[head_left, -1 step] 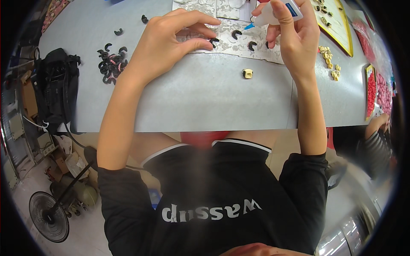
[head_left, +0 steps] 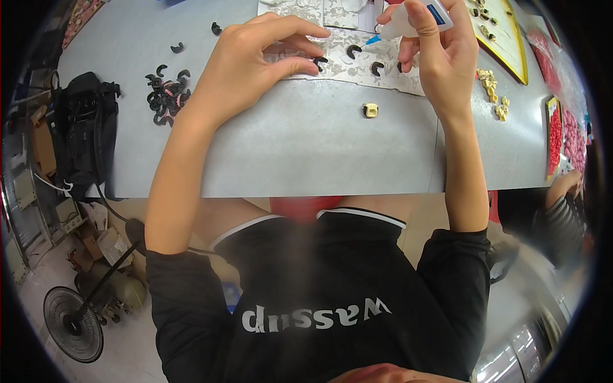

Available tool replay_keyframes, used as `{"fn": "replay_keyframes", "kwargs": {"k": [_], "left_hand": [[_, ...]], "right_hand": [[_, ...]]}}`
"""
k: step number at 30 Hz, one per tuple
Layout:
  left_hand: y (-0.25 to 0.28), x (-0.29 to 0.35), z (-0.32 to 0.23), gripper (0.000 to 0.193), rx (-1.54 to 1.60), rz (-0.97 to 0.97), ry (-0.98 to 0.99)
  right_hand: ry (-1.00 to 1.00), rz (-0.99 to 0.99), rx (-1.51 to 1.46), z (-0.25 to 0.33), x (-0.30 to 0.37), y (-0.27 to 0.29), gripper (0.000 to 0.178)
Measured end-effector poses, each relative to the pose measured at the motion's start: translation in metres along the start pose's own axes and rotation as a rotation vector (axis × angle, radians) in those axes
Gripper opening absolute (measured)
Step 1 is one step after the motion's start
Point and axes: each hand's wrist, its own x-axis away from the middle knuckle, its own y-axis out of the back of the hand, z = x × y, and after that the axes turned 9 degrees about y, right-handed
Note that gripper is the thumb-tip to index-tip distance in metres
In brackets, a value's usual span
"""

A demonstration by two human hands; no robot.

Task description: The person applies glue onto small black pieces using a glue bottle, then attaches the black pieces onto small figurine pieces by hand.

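My right hand is closed round a small white squeeze bottle with a blue needle tip. The tip points down-left, close to a black C-shaped piece on a grey-stained white sheet. A second black C-shaped piece lies to its right; another is partly hidden by my right hand. My left hand rests at the sheet's left part, thumb and fingertips round a black C-shaped piece. Nearer me on the table sits a cream block with black sides.
A pile of black C-shaped pieces lies left on the grey table. Cream pieces and a yellow-edged tray are at the right. Further right are a tray of red pieces and another person's hand.
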Motion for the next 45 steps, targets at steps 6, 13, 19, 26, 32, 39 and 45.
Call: {"fn": "replay_keyframes", "kwargs": {"k": [6, 13, 19, 26, 32, 39, 45], "left_hand": [[0.000, 0.000, 0.000, 0.035, -0.013, -0.004, -0.014], [-0.001, -0.001, -0.001, 0.035, -0.020, 0.002, -0.006], [0.001, 0.000, 0.000, 0.035, -0.033, 0.000, -0.017], [-0.001, -0.002, -0.002, 0.035, -0.024, 0.005, -0.016], [-0.001, -0.001, -0.003, 0.035, -0.007, -0.006, -0.023], [-0.001, 0.000, -0.011, 0.035, -0.057, -0.007, 0.016], [-0.002, -0.002, -0.011, 0.035, -0.061, -0.002, 0.004]], "right_hand": [[-0.020, 0.013, 0.011, 0.008, -0.002, 0.000, 0.023], [0.481, -0.053, -1.220, -0.043, -0.019, -0.010, 0.021], [0.327, -0.005, -0.558, -0.010, -0.008, 0.006, 0.019], [0.580, 0.015, -0.961, -0.045, -0.016, -0.010, 0.018], [0.553, 0.031, -0.987, -0.046, -0.015, -0.012, 0.019], [0.058, 0.098, 0.090, 0.005, -0.001, 0.011, 0.018], [0.480, 0.031, -0.704, -0.024, -0.008, 0.005, 0.018]]}}
